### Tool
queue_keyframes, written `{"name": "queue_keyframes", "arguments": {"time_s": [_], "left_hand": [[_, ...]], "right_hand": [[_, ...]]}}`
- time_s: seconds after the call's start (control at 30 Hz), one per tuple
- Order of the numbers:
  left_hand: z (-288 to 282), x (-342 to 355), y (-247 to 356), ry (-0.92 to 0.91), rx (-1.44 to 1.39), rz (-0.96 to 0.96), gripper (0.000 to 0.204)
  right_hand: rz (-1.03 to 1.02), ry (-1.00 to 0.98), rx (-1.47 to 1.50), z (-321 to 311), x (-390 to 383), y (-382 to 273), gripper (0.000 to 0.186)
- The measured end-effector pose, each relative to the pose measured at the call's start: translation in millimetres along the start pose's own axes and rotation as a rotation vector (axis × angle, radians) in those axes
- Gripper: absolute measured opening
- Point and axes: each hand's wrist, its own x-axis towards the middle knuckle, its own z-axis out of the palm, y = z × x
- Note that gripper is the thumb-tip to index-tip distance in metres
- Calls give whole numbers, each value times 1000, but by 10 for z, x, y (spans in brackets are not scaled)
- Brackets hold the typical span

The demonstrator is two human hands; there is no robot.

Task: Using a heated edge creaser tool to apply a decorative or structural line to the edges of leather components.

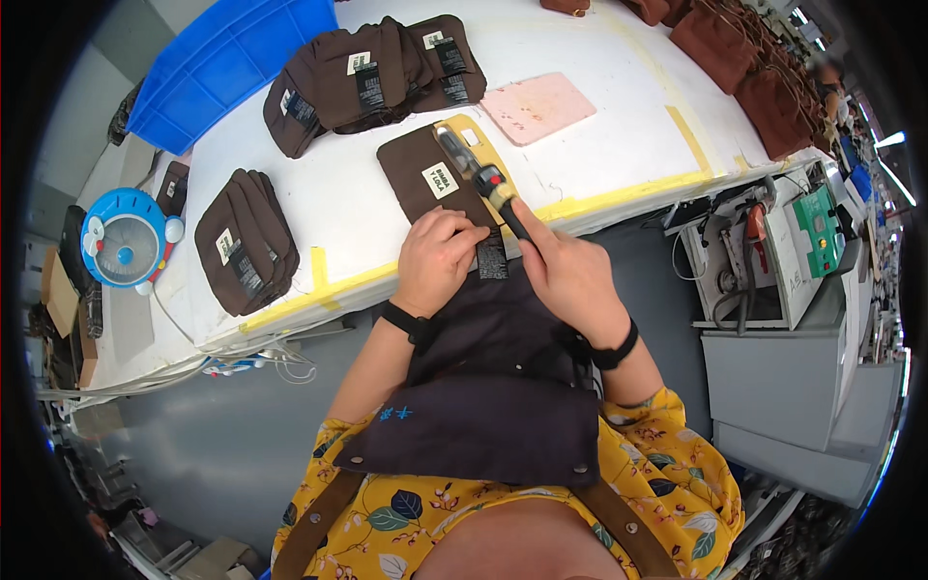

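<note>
The right hand [577, 282] is wrapped around the black handle of a hand tool [491, 181], its metal end over a yellow piece [491, 147] at the right side of a flat brown cloth piece [404, 164]. That cloth lies at the front of the white bench [628, 150], a pale patch [439, 181] facing up. The left hand [435, 259] has its fingers bunched at the cloth's near edge; whether they pinch it or only press down, I cannot tell.

The fingers sit close to the tool, so a slip of the handle could catch a fingertip. If the left hand's hold is light, a sideways push could skew the cloth against the yellow piece. A black tag [492, 254] hangs past the bench's front edge, near the apron [483, 435], and could snag or get tugged if the body leans in.

The front edge, marked with yellow tape [580, 203], runs just under the hands, leaving little support on the near side. Behind, a brown pile [333, 72] limits reach; left, a smaller stack [253, 208] stands apart with a gap between. A pink board [541, 106] lies just beyond the yellow piece. The widest room for moving is rightward, past that board.
</note>
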Motion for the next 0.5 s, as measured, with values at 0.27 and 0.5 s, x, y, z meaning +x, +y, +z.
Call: {"name": "queue_keyframes", "arguments": {"time_s": [0.27, 0.5], "left_hand": [[12, -17, 14, 17, -4, 40, 22], [24, 26, 11, 21, 2, 64, 22]], "right_hand": [[-14, -20, -2, -49, -108, 22, 59], [5, -27, 10, 68, 153, 67, 55]]}}
